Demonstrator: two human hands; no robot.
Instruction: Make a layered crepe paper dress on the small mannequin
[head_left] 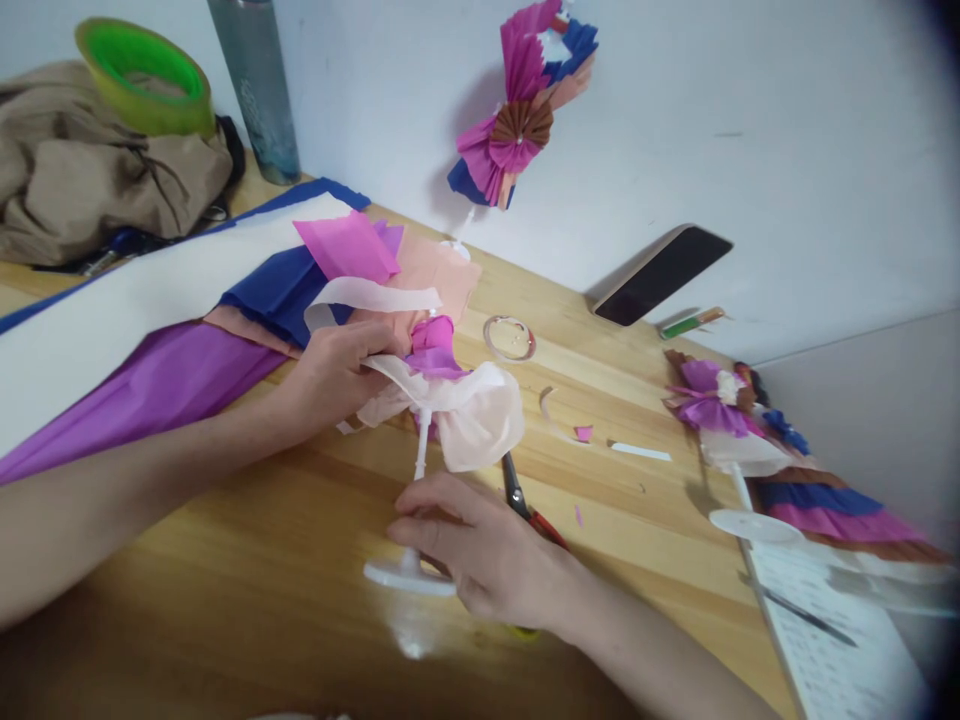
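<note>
A white stand (421, 448) with a thin stem and round base carries a small figure dressed in pink and purple crepe paper (433, 345), with a pale translucent paper skirt (484, 412) around it. My left hand (337, 375) is closed, pinching the left edge of this pale paper. A white paper strip (382, 294) curls just above that hand. Low on the stem, my right hand (480, 545) has its fingers closed around the stand, above the base; the fingers partly hide the stem. Scissors (514, 488) with red on the handle lie behind my right hand, partly covered by it.
Crepe paper sheets (142, 390) cover the left of the table. A green tape roll (142, 85) rests on brown cloth (90, 170) beside a bottle (259, 95). A phone (664, 275) leans on the wall. Finished paper figures (517, 140) stand behind and at right.
</note>
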